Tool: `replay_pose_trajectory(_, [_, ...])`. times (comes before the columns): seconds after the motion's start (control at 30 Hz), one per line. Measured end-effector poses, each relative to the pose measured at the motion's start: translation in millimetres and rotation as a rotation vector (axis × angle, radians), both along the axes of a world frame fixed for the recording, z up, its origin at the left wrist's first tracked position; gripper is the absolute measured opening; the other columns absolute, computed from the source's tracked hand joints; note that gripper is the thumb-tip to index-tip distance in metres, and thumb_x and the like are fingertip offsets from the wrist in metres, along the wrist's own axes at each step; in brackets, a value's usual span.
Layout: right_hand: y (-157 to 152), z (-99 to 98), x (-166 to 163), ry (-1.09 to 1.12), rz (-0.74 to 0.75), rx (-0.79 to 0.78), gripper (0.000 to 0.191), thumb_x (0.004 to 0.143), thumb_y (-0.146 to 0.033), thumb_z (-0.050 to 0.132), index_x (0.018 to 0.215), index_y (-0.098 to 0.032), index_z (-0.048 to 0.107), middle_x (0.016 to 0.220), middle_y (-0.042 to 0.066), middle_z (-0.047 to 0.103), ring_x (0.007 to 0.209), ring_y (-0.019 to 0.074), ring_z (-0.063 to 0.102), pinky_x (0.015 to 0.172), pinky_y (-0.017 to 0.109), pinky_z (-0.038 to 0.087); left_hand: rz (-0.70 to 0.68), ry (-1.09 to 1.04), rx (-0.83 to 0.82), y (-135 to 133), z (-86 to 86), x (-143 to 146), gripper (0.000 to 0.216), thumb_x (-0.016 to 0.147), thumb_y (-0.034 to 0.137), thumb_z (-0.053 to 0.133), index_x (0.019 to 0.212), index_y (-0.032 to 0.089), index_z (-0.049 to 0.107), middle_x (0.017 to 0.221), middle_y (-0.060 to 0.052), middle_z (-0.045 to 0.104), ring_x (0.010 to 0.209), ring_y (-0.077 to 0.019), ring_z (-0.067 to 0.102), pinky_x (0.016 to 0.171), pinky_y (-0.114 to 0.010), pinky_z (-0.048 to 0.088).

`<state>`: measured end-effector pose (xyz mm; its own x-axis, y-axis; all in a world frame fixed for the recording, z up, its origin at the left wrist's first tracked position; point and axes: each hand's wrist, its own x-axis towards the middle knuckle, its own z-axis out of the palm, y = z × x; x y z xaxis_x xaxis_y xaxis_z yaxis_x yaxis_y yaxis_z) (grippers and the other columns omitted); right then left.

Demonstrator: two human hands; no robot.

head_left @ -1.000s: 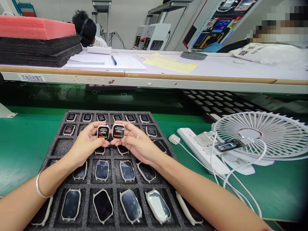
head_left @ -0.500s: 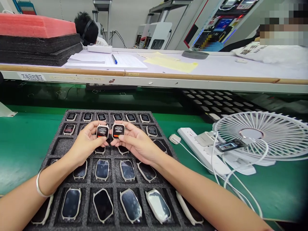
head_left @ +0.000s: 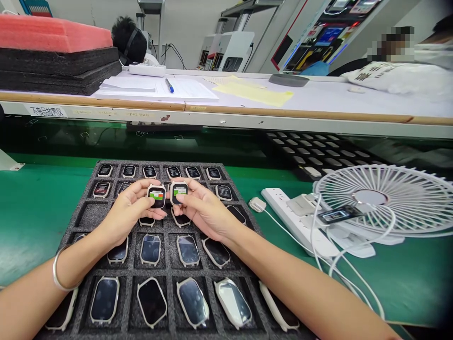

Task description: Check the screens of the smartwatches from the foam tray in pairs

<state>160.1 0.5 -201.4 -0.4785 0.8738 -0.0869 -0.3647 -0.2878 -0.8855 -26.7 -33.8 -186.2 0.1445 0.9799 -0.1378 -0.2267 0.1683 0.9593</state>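
My left hand (head_left: 136, 205) grips a smartwatch (head_left: 156, 195) without a strap, its thumb on the lit screen, which shows green, white and red patches. In my right hand (head_left: 200, 208) is a second smartwatch (head_left: 180, 190), also strapless; the thumb lies on its screen of green and white. Both watches are side by side above a dark grey foam tray (head_left: 94, 215). Strapless watches fill many of its compartments. Those in the far rows have lit text screens, while a nearer watch (head_left: 105, 299) is dark. My forearms hide some compartments.
Right of the tray lie a white power strip (head_left: 283, 208), cables and a white fan (head_left: 370, 198). Another tray of watches (head_left: 325, 151) sits behind. A shelf (head_left: 240, 106) spans the back, holding foam blocks (head_left: 56, 38), papers and a pen (head_left: 169, 85). Other people are beyond.
Both held watches have switched from dark text screens to coloured ones with green. My hands have shifted slightly right, and the left thumb has moved further onto its screen.
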Motion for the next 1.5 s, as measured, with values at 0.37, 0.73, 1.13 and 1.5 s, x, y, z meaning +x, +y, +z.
replay_pose_trajectory(0.37, [-0.6, 0.7, 0.3, -0.015, -0.004, 0.001, 0.043, 0.068, -0.015, 0.077, 0.107, -0.021, 0.059, 0.082, -0.004, 0.067, 0.058, 0.0078, 0.06, 0.062, 0.026, 0.045, -0.009, -0.004, -0.002, -0.3, -0.6, -1.2, 0.038, 0.074, 0.02, 0.065, 0.112, 0.018, 0.06, 0.1, -0.003, 0.074, 0.066, -0.0157, 0.073, 0.069, -0.031, 0.061])
replay_pose_trajectory(0.73, [-0.4, -0.2, -0.3, -0.026, 0.0, 0.018, 0.044, 0.067, -0.013, 0.076, 0.107, -0.022, 0.059, 0.083, -0.003, 0.069, 0.058, 0.0087, 0.059, 0.062, 0.026, 0.045, -0.004, 0.007, -0.005, -0.2, -0.3, -1.1, 0.04, 0.071, 0.02, 0.066, 0.111, 0.018, 0.061, 0.096, -0.002, 0.072, 0.066, -0.0157, 0.073, 0.07, -0.032, 0.06])
replay_pose_trajectory(1.13, [9.7, -3.3, -1.8, -0.004, 0.046, -0.079, 0.021, 0.092, -0.033, 0.06, 0.109, -0.021, 0.062, 0.088, 0.005, 0.074, 0.056, 0.0145, 0.068, 0.05, 0.024, 0.049, 0.043, -0.057, -0.022, 4.4, -0.3, -2.8, 0.032, 0.077, 0.026, 0.064, 0.108, 0.017, 0.062, 0.094, -0.006, 0.074, 0.065, -0.0172, 0.072, 0.068, -0.033, 0.059])
replay_pose_trajectory(1.5, [34.5, 51.6, -13.6, 0.063, 0.073, 0.124, 0.023, 0.086, -0.033, 0.066, 0.105, -0.023, 0.059, 0.083, 0.003, 0.071, 0.051, 0.0115, 0.061, 0.046, 0.022, 0.044, 0.044, -0.042, 0.144, 26.7, 56.2, -12.8, 0.039, 0.07, 0.012, 0.065, 0.108, 0.016, 0.06, 0.084, -0.004, 0.073, 0.061, -0.0151, 0.072, 0.064, -0.028, 0.059])
